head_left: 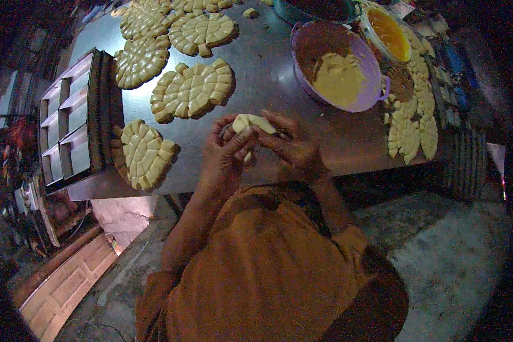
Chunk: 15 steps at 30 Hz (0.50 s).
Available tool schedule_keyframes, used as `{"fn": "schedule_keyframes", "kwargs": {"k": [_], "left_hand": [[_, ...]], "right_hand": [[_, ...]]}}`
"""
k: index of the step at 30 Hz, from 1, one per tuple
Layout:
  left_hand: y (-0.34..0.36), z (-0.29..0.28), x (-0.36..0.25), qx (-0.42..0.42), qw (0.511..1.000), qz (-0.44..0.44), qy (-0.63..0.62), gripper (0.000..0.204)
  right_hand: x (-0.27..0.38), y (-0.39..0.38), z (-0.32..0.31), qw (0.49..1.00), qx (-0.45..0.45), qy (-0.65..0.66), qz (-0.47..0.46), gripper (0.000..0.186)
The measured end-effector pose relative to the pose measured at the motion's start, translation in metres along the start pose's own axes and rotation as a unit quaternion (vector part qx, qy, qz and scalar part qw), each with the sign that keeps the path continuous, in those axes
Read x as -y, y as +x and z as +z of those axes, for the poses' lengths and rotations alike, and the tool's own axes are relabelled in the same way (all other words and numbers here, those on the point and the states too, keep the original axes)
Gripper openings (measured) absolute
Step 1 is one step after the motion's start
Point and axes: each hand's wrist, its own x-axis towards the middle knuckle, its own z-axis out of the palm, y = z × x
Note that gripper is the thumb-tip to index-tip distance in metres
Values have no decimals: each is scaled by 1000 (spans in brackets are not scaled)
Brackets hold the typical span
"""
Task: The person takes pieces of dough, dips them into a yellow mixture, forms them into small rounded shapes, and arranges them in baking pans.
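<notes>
Between my two hands is a pale piece of dough (pixel 253 122), held just above the near part of the metal table (pixel 256 68). My left hand (pixel 227 138) is closed round its left end, with the thumb on top. The fingers of my right hand (pixel 290 142) pinch the dough's right end. A small bit of dough (pixel 247 157) shows just below the fingers. Ahead and to the left lies a flat round of dough cut into many pieces (pixel 192 91). Another cut round (pixel 143 154) lies left of my left hand.
A purple basin (pixel 376 85) with a pale yellow mixture stands ahead on the right, beside a tub of orange-yellow stuff (pixel 389 35). More dough pieces (pixel 406 134) line the right edge. A stack of divided metal trays (pixel 68 117) stands at the left edge. A dark basin (pixel 319 10) is behind.
</notes>
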Motion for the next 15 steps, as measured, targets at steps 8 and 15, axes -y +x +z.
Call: {"fn": "schedule_keyframes", "kwargs": {"k": [8, 15], "left_hand": [[-12, -9, -11, 68, 968, 107, 215, 57], [-20, -7, -30, 122, 959, 35, 253, 49]], "right_hand": [[-8, 10, -7, 989, 100, 17, 110, 35], [-3, 36, -28, 983, 173, -25, -46, 22]]}}
